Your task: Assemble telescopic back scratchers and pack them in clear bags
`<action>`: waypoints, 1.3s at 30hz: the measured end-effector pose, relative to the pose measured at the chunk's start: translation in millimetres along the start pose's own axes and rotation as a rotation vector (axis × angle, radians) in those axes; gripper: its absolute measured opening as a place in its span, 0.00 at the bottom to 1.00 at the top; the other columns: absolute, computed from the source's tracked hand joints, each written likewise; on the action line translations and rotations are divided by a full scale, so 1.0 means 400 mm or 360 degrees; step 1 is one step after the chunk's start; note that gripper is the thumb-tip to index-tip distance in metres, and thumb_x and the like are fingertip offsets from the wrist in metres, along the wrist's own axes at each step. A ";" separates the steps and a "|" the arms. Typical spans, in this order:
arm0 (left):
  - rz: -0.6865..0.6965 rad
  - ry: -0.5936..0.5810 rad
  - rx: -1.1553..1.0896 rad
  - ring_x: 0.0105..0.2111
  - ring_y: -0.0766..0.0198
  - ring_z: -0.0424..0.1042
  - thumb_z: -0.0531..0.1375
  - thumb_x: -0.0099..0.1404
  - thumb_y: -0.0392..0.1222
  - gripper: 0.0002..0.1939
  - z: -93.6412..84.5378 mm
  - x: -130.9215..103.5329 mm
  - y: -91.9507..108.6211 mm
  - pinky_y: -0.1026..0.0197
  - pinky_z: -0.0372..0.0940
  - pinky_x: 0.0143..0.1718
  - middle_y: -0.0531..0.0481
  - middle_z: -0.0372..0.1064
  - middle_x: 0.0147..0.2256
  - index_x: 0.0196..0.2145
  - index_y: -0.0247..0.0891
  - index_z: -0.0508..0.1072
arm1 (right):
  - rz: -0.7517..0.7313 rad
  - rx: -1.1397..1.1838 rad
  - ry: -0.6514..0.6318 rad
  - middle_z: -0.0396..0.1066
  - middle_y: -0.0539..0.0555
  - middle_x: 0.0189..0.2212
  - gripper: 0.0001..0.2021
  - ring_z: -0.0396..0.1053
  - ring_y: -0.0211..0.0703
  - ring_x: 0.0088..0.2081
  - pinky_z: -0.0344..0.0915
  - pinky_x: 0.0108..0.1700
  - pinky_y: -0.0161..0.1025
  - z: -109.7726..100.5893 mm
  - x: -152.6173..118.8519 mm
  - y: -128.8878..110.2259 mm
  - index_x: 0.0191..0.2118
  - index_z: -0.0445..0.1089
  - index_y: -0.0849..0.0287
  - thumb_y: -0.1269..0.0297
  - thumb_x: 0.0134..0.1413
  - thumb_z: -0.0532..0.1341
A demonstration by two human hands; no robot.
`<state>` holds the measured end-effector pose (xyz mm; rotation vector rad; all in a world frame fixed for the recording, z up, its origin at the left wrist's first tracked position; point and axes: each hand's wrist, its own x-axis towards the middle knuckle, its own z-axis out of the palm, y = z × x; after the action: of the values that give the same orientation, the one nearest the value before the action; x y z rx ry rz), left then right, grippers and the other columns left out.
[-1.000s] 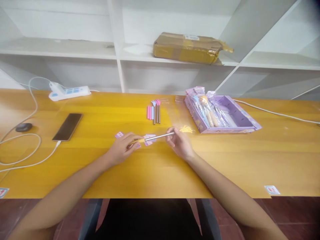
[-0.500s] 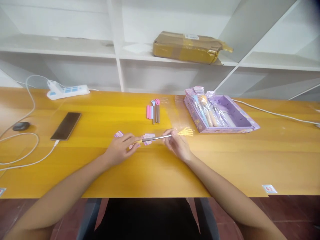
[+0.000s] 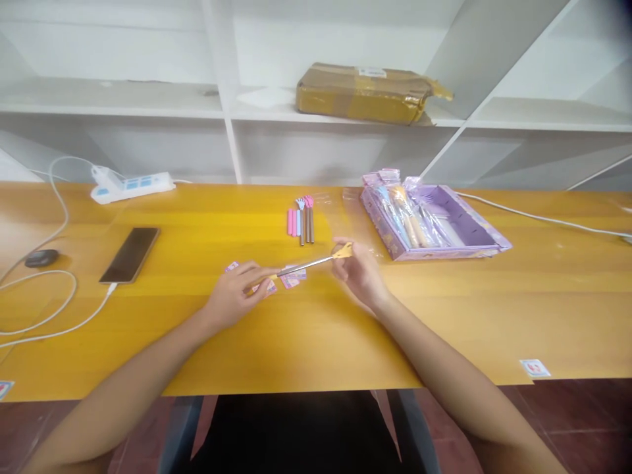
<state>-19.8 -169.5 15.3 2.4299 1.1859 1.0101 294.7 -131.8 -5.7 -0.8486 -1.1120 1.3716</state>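
A yellow hand-shaped stick (image 3: 316, 262) with a metal rod spans the space between my hands over the table. My left hand (image 3: 239, 294) is closed on its yellow handle end. My right hand (image 3: 359, 271) has its fingers closed round the yellow hand-shaped head at the other end. Small printed cards (image 3: 292, 278) lie under and beside the rod, partly hidden by my left hand. Farther back, pink and blue handle pieces (image 3: 295, 222) lie beside metal rods (image 3: 307, 225) with blue and pink hand-shaped heads.
A purple box (image 3: 474, 224) at the right holds wrapped sticks. A phone (image 3: 130, 255), a black mouse-like object (image 3: 42, 258), white cables and a power strip (image 3: 133, 187) are at the left. A taped carton (image 3: 363, 95) sits on the shelf.
My right hand has moved from the rod onto the yellow head, which was sticking out past the fingers before. The stick now tilts up more at its right end.
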 end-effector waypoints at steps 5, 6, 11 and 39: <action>0.0014 -0.0045 0.0094 0.37 0.63 0.78 0.59 0.77 0.43 0.14 -0.013 0.003 -0.013 0.60 0.70 0.40 0.50 0.80 0.40 0.54 0.50 0.82 | -0.0137 -0.0371 0.0069 0.66 0.47 0.31 0.18 0.60 0.36 0.23 0.56 0.25 0.37 -0.029 0.007 -0.011 0.46 0.74 0.50 0.41 0.66 0.66; 0.0032 -0.0039 0.0103 0.37 0.63 0.78 0.60 0.77 0.44 0.14 -0.011 0.001 -0.013 0.60 0.71 0.40 0.50 0.81 0.40 0.55 0.50 0.82 | -0.0145 -0.0449 0.0009 0.64 0.46 0.28 0.19 0.60 0.36 0.23 0.55 0.26 0.37 -0.028 0.003 -0.006 0.44 0.74 0.52 0.40 0.67 0.64; 0.0138 0.0046 0.0085 0.38 0.64 0.80 0.62 0.75 0.41 0.12 0.009 -0.011 -0.005 0.61 0.72 0.40 0.49 0.81 0.42 0.53 0.46 0.81 | -0.0141 -0.0554 -0.0090 0.54 0.42 0.19 0.21 0.53 0.37 0.20 0.47 0.25 0.38 -0.002 -0.021 0.012 0.40 0.69 0.52 0.37 0.70 0.61; 0.0020 -0.0425 0.0183 0.46 0.57 0.81 0.52 0.83 0.49 0.18 0.047 -0.026 0.008 0.55 0.73 0.49 0.45 0.82 0.48 0.53 0.39 0.78 | -0.1125 -0.1905 -0.0653 0.75 0.61 0.48 0.12 0.77 0.49 0.47 0.77 0.49 0.45 0.045 -0.090 -0.031 0.58 0.72 0.56 0.61 0.77 0.58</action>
<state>-9.4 -178.0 -1.7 2.5631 1.1652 0.6090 285.9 -170.7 7.7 -0.8225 -2.3443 0.1698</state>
